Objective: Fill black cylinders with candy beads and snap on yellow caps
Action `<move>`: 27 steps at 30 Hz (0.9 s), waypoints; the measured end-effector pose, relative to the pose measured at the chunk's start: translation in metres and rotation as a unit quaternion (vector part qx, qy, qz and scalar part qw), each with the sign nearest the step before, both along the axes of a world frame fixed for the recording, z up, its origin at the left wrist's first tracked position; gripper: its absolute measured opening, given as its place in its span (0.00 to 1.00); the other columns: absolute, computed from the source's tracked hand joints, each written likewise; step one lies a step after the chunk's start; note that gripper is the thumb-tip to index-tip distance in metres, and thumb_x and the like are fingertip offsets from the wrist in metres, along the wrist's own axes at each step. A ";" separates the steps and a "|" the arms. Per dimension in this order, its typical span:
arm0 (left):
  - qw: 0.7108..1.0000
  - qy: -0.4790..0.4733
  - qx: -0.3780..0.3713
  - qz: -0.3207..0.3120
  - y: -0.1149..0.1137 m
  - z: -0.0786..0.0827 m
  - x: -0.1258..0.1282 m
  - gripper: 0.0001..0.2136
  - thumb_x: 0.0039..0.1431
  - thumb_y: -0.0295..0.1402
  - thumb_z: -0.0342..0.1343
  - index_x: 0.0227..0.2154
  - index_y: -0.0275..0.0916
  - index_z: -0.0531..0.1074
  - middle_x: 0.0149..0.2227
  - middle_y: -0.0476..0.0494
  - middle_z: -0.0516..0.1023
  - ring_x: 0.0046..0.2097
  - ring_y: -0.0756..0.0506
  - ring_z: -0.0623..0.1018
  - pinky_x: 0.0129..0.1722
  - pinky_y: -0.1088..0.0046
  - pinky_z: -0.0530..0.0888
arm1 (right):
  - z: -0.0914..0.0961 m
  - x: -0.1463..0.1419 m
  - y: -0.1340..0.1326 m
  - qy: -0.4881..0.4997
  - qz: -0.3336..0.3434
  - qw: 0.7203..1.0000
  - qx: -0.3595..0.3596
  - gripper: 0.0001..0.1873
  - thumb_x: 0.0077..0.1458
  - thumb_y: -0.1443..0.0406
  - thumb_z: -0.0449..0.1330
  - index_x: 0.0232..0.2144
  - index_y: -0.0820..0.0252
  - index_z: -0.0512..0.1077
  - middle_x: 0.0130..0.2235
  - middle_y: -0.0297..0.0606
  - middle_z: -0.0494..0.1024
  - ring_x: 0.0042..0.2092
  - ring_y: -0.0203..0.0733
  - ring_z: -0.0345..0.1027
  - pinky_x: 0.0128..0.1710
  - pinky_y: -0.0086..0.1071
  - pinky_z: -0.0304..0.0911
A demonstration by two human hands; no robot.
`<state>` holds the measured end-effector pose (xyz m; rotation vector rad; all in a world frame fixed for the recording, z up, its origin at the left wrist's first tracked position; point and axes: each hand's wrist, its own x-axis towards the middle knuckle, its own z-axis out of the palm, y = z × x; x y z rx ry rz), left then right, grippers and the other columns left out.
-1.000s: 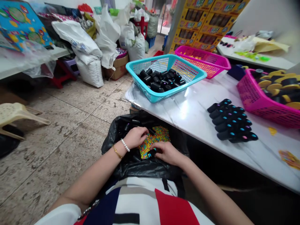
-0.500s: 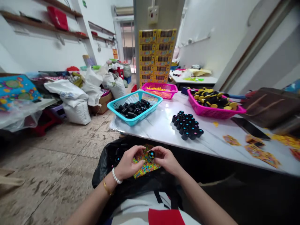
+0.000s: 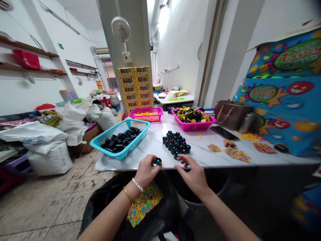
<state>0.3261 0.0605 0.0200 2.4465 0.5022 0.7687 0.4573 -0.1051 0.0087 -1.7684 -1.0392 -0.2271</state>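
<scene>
My left hand [image 3: 147, 169] pinches a small round black canister [image 3: 158, 161] at the table's front edge, its open top facing up with blue and yellow bits inside. To its right, my right hand [image 3: 194, 172] reaches over the edge with thumb and fingers apart. Its fingertips are close to the front of a cluster of upright black canisters [image 3: 175, 144]; whether they touch is unclear. Blue or pink dots show in the canisters' tops. Under my left wrist lies a heap of tiny multicoloured balls [image 3: 145, 204] in a black plastic bag [image 3: 100, 197].
A blue basket [image 3: 120, 155] of black canisters stands left on the white table [image 3: 152, 144]. Behind are a pink basket [image 3: 160, 117] with yellow pieces and another pink basket [image 3: 194, 126] of black-and-yellow pieces. A phone [image 3: 224, 133], wrappers [image 3: 237, 154] and printed boxes [image 3: 281, 113] lie right.
Both hands have moved from above the coloured balls up to the table edge. The canister, earlier at my right fingers, is now in my left hand. The view has turned right.
</scene>
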 end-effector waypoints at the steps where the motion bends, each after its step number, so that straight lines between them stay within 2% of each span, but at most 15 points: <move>1: 1.000 0.005 0.003 0.005 0.006 -0.003 0.014 0.08 0.49 0.29 0.57 0.35 0.37 0.71 0.31 0.47 0.73 0.33 0.48 0.72 0.36 0.71 0.69 | -0.002 0.012 -0.006 -0.026 -0.043 0.999 0.007 0.21 0.52 0.61 0.61 0.49 0.57 0.67 0.42 0.41 0.76 0.40 0.45 0.69 0.43 0.39 0.65; 4: 1.000 0.017 -0.004 0.017 0.022 -0.011 0.052 0.08 0.49 0.31 0.58 0.34 0.36 0.72 0.28 0.49 0.74 0.32 0.48 0.73 0.35 0.71 0.69 | -0.013 0.050 -0.017 -0.070 -0.114 0.990 -0.046 0.41 0.47 0.57 0.63 0.60 0.61 0.54 0.53 0.49 0.70 0.53 0.53 0.64 0.53 0.45 0.60; 6: 0.999 0.025 -0.008 0.025 0.029 -0.014 0.070 0.11 0.49 0.32 0.58 0.37 0.36 0.73 0.27 0.49 0.75 0.31 0.47 0.74 0.36 0.70 0.70 | -0.021 0.072 -0.018 -0.071 -0.117 0.981 -0.135 0.55 0.43 0.54 0.65 0.65 0.65 0.42 0.59 0.54 0.63 0.60 0.57 0.57 0.58 0.48 0.54; 8: 0.999 0.032 -0.010 0.028 0.032 -0.016 0.078 0.16 0.50 0.32 0.57 0.44 0.36 0.71 0.29 0.48 0.76 0.33 0.47 0.75 0.38 0.69 0.71 | -0.025 0.091 -0.015 -0.054 -0.104 0.966 -0.231 0.62 0.40 0.50 0.65 0.66 0.69 0.36 0.63 0.59 0.56 0.63 0.59 0.50 0.61 0.49 0.48; 11: 0.999 0.038 -0.004 0.038 0.028 -0.018 0.075 0.27 0.50 0.38 0.59 0.53 0.35 0.65 0.41 0.41 0.77 0.42 0.43 0.76 0.46 0.65 0.70 | -0.023 0.111 -0.007 -0.033 -0.085 0.937 -0.338 0.65 0.39 0.45 0.63 0.65 0.74 0.35 0.65 0.63 0.49 0.66 0.60 0.41 0.63 0.51 0.37; 12: 0.998 0.046 0.010 0.051 0.026 -0.019 0.072 0.33 0.48 0.43 0.60 0.55 0.33 0.63 0.47 0.35 0.75 0.49 0.40 0.74 0.51 0.61 0.68 | -0.021 0.116 -0.003 -0.033 -0.078 0.927 -0.365 0.66 0.38 0.43 0.62 0.65 0.75 0.35 0.65 0.64 0.47 0.67 0.60 0.38 0.64 0.52 0.34; 14: 0.991 0.087 0.054 0.084 0.021 -0.022 0.069 0.48 0.39 0.55 0.62 0.59 0.28 0.57 0.60 0.24 0.61 0.61 0.30 0.61 0.60 0.53 0.57 | -0.017 0.124 0.003 -0.036 -0.054 0.911 -0.408 0.68 0.36 0.42 0.62 0.66 0.76 0.35 0.66 0.63 0.43 0.68 0.61 0.32 0.64 0.53 0.29; 16: 0.979 0.150 0.100 0.100 0.018 -0.024 0.071 0.60 0.30 0.64 0.59 0.62 0.24 0.51 0.65 0.21 0.46 0.66 0.25 0.45 0.63 0.49 0.46 | -0.014 0.129 0.009 -0.040 -0.027 0.900 -0.433 0.69 0.36 0.41 0.61 0.66 0.76 0.35 0.67 0.61 0.40 0.68 0.60 0.28 0.64 0.53 0.26; 18: 0.968 0.197 0.122 0.093 0.018 -0.026 0.080 0.66 0.27 0.69 0.55 0.63 0.22 0.45 0.67 0.21 0.39 0.67 0.24 0.38 0.63 0.48 0.40 | -0.012 0.133 0.015 -0.044 -0.011 0.897 -0.439 0.70 0.35 0.39 0.61 0.66 0.76 0.34 0.67 0.59 0.38 0.68 0.59 0.26 0.64 0.53 0.23; 22: 0.966 0.231 0.091 0.072 0.024 -0.025 0.106 0.69 0.28 0.71 0.51 0.64 0.21 0.37 0.67 0.21 0.38 0.67 0.26 0.39 0.63 0.48 0.40 | -0.013 0.136 0.024 -0.052 0.001 0.902 -0.430 0.71 0.35 0.39 0.60 0.66 0.74 0.32 0.67 0.59 0.37 0.68 0.58 0.26 0.63 0.53 0.21; 27: 0.971 0.227 0.058 0.052 0.035 -0.022 0.122 0.66 0.30 0.68 0.53 0.64 0.25 0.37 0.67 0.24 0.42 0.67 0.28 0.43 0.63 0.48 0.40 | -0.014 0.132 0.028 -0.059 -0.008 0.908 -0.414 0.72 0.35 0.37 0.58 0.65 0.77 0.30 0.67 0.60 0.38 0.68 0.56 0.28 0.64 0.52 0.22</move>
